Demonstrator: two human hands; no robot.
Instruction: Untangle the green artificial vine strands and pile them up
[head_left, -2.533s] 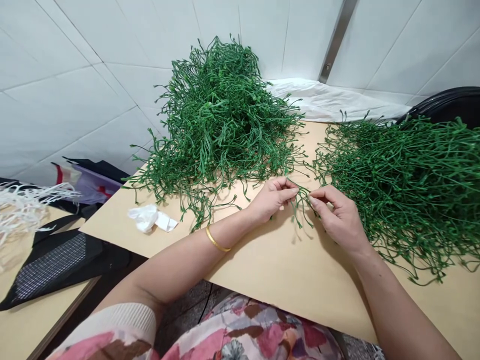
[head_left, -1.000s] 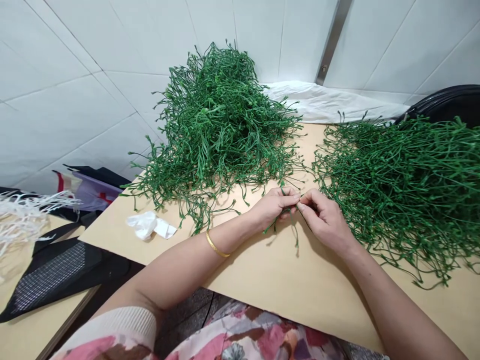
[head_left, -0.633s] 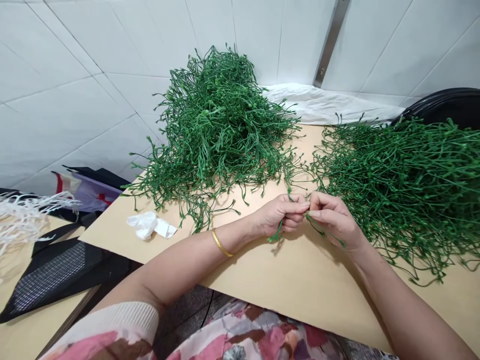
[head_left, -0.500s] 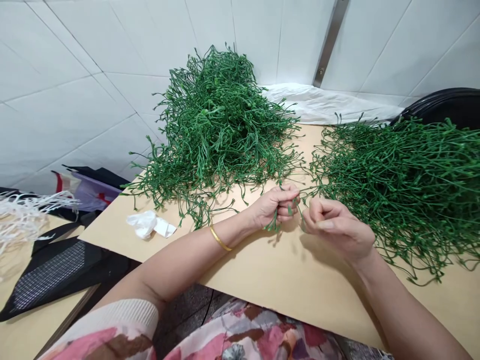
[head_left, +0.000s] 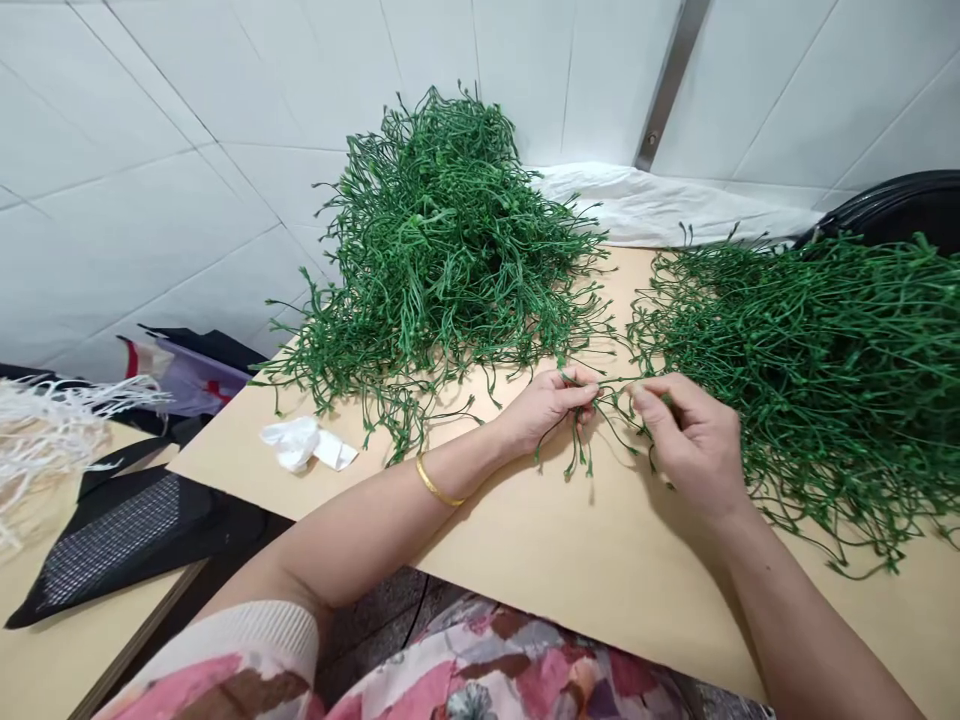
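Note:
My left hand [head_left: 546,407] pinches a small green plastic sprig [head_left: 592,430] whose thin stems hang down onto the tan board [head_left: 570,560]. My right hand [head_left: 694,440] is closed in a pinch on stems of the same sprig, a little to the right. Both hands rest over the board's middle, between two heaps of the same green plastic stems: a tall tangled heap [head_left: 442,250] behind my left hand and a flatter, straighter heap [head_left: 810,350] to the right.
A crumpled white scrap [head_left: 304,443] lies on the board at the left. Left of the board are a black mesh item [head_left: 127,535], white strips [head_left: 45,440] and dark bags [head_left: 187,365]. White cloth [head_left: 660,205] lies along the tiled wall; a black object [head_left: 892,205] at far right.
My hands came together on the sprig, then drew apart slightly; the right hand moved back toward the right heap and the stems now stretch between both pinches.

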